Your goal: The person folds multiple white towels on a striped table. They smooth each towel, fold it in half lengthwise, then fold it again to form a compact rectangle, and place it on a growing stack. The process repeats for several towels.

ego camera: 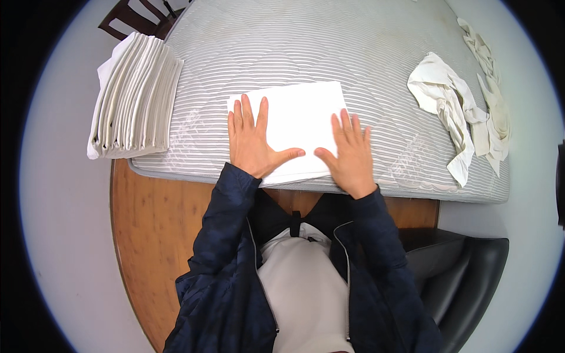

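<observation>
A folded white cloth (300, 119) lies flat near the front edge of a striped mattress (300, 39). My left hand (251, 141) rests palm down on the cloth's left side, fingers spread and thumb pointing inward. Over the cloth's right edge is my right hand (353, 152), also palm down with its fingers apart and slightly blurred. The two thumbs face each other with a strip of cloth between them. Neither hand grips anything. Beneath the palms the cloth's side edges are partly hidden.
To the left, a tall stack of folded white cloths (137, 97) stands on the mattress. Crumpled white cloths (446, 92) lie on the right, by the wall. A dark wooden chair (137, 20) is at the far left corner. Behind me on the right is a black padded seat (468, 264).
</observation>
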`<act>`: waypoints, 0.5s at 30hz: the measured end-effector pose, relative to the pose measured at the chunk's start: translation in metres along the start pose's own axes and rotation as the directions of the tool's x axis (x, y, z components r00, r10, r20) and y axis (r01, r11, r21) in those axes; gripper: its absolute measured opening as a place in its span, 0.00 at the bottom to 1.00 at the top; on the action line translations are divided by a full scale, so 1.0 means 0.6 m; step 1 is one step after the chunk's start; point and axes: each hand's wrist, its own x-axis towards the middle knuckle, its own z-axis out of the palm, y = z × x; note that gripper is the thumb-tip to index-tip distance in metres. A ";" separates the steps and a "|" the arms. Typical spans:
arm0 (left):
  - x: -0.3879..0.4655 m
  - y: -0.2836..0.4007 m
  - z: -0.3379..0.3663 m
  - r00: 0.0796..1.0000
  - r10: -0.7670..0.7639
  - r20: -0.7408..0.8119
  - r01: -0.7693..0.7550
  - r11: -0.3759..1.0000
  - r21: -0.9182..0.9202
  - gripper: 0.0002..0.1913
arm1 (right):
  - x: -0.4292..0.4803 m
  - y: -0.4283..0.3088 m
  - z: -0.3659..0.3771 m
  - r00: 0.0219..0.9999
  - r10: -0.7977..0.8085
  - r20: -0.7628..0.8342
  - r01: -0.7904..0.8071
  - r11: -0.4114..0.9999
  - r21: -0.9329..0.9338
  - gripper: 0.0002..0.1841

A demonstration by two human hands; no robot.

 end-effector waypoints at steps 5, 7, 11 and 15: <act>0.007 0.005 -0.012 0.994 -0.017 0.110 0.013 0.999 0.036 0.73 | 0.019 0.041 -0.029 0.982 0.042 0.184 -0.008 0.983 -0.183 0.50; 0.007 0.007 -0.012 0.996 -0.008 0.089 0.006 1.000 0.023 0.73 | 0.043 0.036 -0.029 0.977 -0.110 0.181 0.134 0.983 -0.125 0.51; 0.004 -0.004 -0.002 0.995 -0.004 0.098 0.003 1.000 0.012 0.71 | 0.097 0.024 0.005 0.942 -0.265 0.205 0.258 0.964 0.062 0.50; 0.023 -0.050 -0.006 0.988 -0.107 0.111 0.096 0.990 0.099 0.66 | 0.142 0.049 0.027 0.977 -0.145 0.159 0.146 0.989 0.002 0.50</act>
